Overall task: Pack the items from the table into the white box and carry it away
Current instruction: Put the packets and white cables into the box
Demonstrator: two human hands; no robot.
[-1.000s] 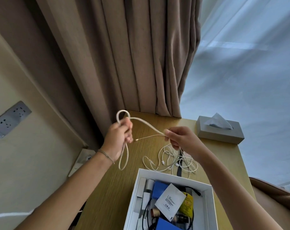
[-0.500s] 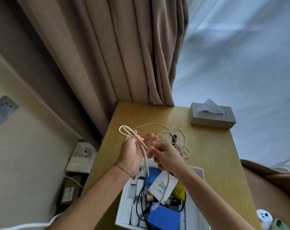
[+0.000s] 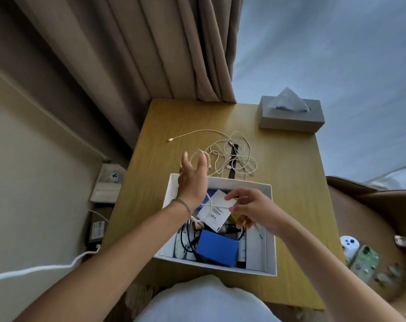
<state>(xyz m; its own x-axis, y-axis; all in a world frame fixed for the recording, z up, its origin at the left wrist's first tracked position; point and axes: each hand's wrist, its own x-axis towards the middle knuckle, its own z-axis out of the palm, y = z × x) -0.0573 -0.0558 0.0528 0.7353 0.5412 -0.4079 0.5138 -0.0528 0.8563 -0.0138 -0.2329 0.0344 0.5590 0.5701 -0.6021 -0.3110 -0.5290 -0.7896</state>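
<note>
White box (image 3: 268,228), open-topped, is my landmark on the wooden worktop (image 3: 297,182); it already holds a blue block (image 3: 217,251) and a white sachet (image 3: 217,209). Over its middle my right hand (image 3: 255,211) pinches one run of the pale cable (image 3: 212,205), grip closed on it. Above its far-left corner my left hand (image 3: 192,180) is raised with fingers spread, the cable's loops hung round them. Beyond its far wall the cable tangle (image 3: 232,154) lies loose, stretching away leftward; I judge the left hand nearer. Farther still stands a grey tissue box (image 3: 290,115).
</note>
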